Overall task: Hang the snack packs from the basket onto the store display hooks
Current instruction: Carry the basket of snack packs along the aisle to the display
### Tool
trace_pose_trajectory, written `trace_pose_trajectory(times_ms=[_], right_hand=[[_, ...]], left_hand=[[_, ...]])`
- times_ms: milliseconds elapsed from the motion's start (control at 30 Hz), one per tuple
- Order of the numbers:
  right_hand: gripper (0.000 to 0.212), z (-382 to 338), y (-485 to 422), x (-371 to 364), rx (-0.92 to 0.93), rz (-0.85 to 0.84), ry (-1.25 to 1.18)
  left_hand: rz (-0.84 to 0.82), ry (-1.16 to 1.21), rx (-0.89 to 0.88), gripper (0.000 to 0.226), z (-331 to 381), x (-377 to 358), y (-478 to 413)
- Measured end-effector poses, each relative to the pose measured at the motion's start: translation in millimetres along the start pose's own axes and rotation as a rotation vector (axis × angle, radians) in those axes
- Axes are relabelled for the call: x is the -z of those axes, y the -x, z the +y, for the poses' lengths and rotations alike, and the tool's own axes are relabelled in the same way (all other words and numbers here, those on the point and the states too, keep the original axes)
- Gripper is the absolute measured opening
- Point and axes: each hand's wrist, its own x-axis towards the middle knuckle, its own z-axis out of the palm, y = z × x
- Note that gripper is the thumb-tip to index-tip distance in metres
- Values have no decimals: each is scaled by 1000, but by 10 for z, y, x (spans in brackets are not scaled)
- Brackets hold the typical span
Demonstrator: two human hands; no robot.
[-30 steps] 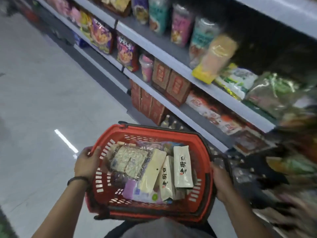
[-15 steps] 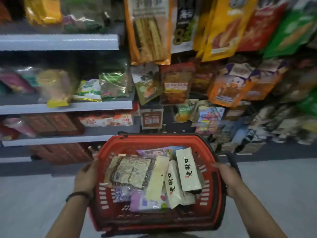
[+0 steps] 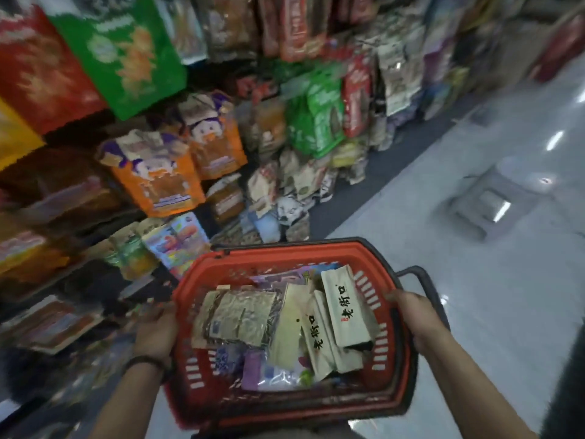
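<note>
I carry a red plastic basket (image 3: 221, 266) in front of me. My left hand (image 3: 155, 331) grips its left rim and my right hand (image 3: 414, 318) grips its right rim. Inside lie several snack packs: cream packs with black lettering (image 3: 345, 312), a gold foil pack (image 3: 240, 315) and a purple-and-clear pack (image 3: 269, 372). The basket's black handle (image 3: 427, 280) hangs folded down on the right. Hanging snack packs (image 3: 158, 172) fill the display on the left and ahead; the hooks themselves are hidden behind the packs.
The display wall of hanging bags runs from the left edge to the upper right, with green bags (image 3: 316, 118) and red ones (image 3: 41, 68). A pale tiled floor (image 3: 474, 296) opens to the right. A grey plastic stool (image 3: 493, 198) stands on it.
The view has swung right from the shelving to the hanging snack display, which is now close on the left. Both hands still hold the basket; its contents have not shifted.
</note>
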Motion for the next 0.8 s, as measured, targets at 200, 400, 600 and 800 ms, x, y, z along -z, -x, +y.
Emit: trace_pose_trajectory(times_ms=[200,400,600,800], right_hand=[[19,-430,-808,1025,-57,240,-24],[31,-837,-1207,1865,-154,460,-56],[30,-1164,-1649,2653,-207,588,-195],[30,-1563,-2592,3522,-216,605,-271]], left_hand=[[-317,-4,2,46,1261,-1976,18],[-573,-114,-73,51,2470,-3586,157],[-654,-202,-189,26,3663,-4983,739],[-665,-199,-159,26,4381,-6466,952]])
